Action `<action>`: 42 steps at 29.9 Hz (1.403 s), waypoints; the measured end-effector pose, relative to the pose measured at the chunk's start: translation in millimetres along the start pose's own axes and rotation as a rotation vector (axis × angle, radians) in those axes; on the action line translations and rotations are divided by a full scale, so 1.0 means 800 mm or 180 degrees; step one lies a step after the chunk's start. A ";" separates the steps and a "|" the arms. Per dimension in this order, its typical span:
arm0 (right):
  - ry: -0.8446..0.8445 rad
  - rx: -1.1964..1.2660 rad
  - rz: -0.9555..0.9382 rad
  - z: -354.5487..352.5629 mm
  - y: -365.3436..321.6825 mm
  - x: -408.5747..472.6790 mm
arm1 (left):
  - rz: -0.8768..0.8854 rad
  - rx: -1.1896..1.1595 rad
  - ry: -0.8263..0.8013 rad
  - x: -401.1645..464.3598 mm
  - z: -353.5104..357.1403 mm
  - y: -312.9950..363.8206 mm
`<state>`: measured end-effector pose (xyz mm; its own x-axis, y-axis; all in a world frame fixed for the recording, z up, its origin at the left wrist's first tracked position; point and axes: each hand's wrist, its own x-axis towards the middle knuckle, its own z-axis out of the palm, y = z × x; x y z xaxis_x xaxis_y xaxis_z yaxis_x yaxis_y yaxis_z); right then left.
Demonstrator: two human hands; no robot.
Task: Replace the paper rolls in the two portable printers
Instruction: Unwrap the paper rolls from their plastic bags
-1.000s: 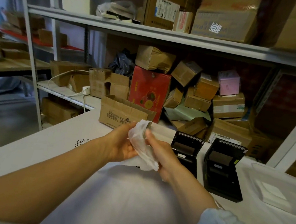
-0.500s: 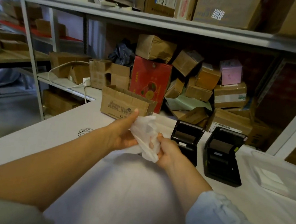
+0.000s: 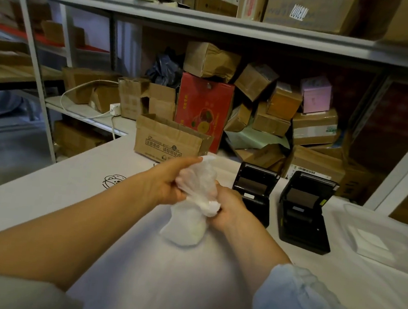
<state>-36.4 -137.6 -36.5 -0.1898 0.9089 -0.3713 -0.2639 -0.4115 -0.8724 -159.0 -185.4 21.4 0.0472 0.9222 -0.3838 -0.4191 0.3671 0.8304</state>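
Both hands, left hand [image 3: 170,183] and right hand [image 3: 230,208], clutch a crumpled white plastic bag [image 3: 193,203] above the white counter [image 3: 44,201]. Two open black printers [image 3: 254,191] [image 3: 304,211] sit just right, before the counter's far edge and crowded box shelves [image 3: 234,32].

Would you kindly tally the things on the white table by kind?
Black printers, lids open: 2
Clear plastic bag, held by both hands: 1
Cardboard box: 1
Clear plastic tray: 1
Total: 5

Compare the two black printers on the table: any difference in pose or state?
The left printer sits farther back and is partly hidden by the right hand; the right printer sits nearer and in full view. Both are black, with lids open; no paper roll shows plainly in either.
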 end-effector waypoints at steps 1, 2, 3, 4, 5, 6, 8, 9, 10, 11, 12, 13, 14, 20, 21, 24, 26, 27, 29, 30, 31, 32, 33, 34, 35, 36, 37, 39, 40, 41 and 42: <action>0.0011 -0.0101 -0.0059 0.000 0.002 0.002 | 0.0026 0.0056 0.0007 0.002 0.000 -0.001; -0.0020 -0.0114 -0.0074 0.001 0.004 0.002 | 0.0058 0.0165 0.0011 0.002 -0.002 -0.002; -0.0072 -0.0064 -0.0066 0.004 0.004 0.002 | 0.0142 0.0398 -0.0020 0.003 -0.006 -0.006; -0.0135 -0.0017 -0.0055 0.008 0.002 0.002 | 0.0186 0.0689 -0.0037 0.005 -0.010 -0.009; -0.0190 -0.0007 -0.0051 0.014 -0.001 0.001 | 0.0215 0.0951 -0.0027 0.005 -0.013 -0.011; -0.0193 -0.0045 -0.0021 0.021 -0.004 0.000 | 0.0178 0.1170 0.0033 0.005 -0.016 -0.012; -0.0110 -0.0211 -0.0029 0.033 -0.007 0.000 | 0.0167 0.1444 0.0083 0.007 -0.024 -0.017; -0.0057 -0.0309 -0.0096 0.035 -0.005 0.002 | 0.0188 0.1507 0.0150 0.007 -0.027 -0.019; 0.0020 -0.0386 -0.0182 0.036 -0.002 0.003 | 0.0230 0.1532 0.0248 0.009 -0.030 -0.020; 0.0148 -0.0498 -0.0269 0.032 0.002 0.003 | 0.0287 0.1520 0.0344 0.010 -0.034 -0.023; 0.0306 -0.0627 -0.0386 0.024 0.006 0.005 | 0.0311 0.1475 0.0437 0.012 -0.039 -0.024; 0.0473 -0.0829 -0.0564 0.015 0.010 0.007 | 0.0292 0.1351 0.0475 0.012 -0.044 -0.025; 0.0607 -0.1149 -0.0815 0.004 0.014 0.011 | 0.0205 0.1112 0.0491 0.012 -0.048 -0.023; 0.0655 -0.3081 -0.1633 -0.008 0.010 -0.004 | -0.0210 -0.0171 0.0587 0.020 -0.043 -0.020; 0.0608 -0.3349 -0.1665 -0.005 0.009 -0.010 | -0.0192 -0.0276 0.0595 0.021 -0.040 -0.019; 0.0394 -0.4186 -0.1783 -0.002 0.014 -0.015 | -0.0183 -0.0480 0.0705 0.034 -0.039 -0.021; 0.0406 -0.4501 -0.1899 -0.002 0.021 -0.012 | -0.0231 -0.0494 0.0649 0.040 -0.037 -0.023; 0.0387 -0.4496 -0.1919 -0.001 0.022 -0.011 | -0.0253 -0.0464 0.0574 0.043 -0.036 -0.024; -0.0034 -0.3934 -0.1679 -0.002 0.021 -0.008 | -0.0333 -0.0319 0.0454 0.045 -0.039 -0.028; -0.0367 -0.3516 -0.1389 -0.005 0.019 -0.008 | -0.0365 -0.0225 0.0448 0.046 -0.043 -0.029; -0.0653 -0.3173 -0.1065 -0.007 0.018 -0.011 | -0.0373 -0.0171 0.0435 0.044 -0.048 -0.029; -0.0820 -0.2940 -0.0740 -0.010 0.018 -0.014 | -0.0338 -0.0129 0.0402 0.042 -0.054 -0.028; -0.0850 -0.2722 -0.0472 -0.012 0.021 -0.017 | -0.0286 -0.0104 0.0295 0.037 -0.059 -0.027; -0.0787 -0.2381 -0.0284 -0.012 0.024 -0.020 | -0.0181 -0.0015 0.0157 0.033 -0.064 -0.026; -0.0637 -0.1867 -0.0147 -0.010 0.023 -0.023 | -0.0030 0.0111 -0.0006 0.029 -0.069 -0.026; -0.0446 -0.1163 0.0005 -0.007 0.021 -0.022 | 0.0158 0.0314 -0.0135 0.026 -0.074 -0.028; -0.0252 -0.0383 0.0183 -0.004 0.016 -0.018 | 0.0334 0.0608 -0.0203 0.024 -0.077 -0.031; 0.0067 0.0683 0.0522 0.001 0.007 -0.011 | 0.0697 0.1691 0.0059 0.021 -0.080 -0.041; 0.0202 0.0823 0.0625 0.004 0.005 -0.007 | 0.0948 0.2292 0.0341 0.022 -0.080 -0.048; 0.0293 0.0842 0.0720 0.009 0.005 -0.005 | 0.1180 0.2801 0.0548 0.025 -0.082 -0.054; 0.0317 0.0796 0.0780 0.013 0.008 -0.002 | 0.1298 0.3172 0.0588 0.027 -0.082 -0.059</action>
<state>-47.5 -142.6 -38.5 -0.1861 0.7784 -0.5996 -0.4477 -0.6104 -0.6535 -197.9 -190.5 -52.8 -0.1003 0.9949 0.0087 0.5541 0.0486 0.8310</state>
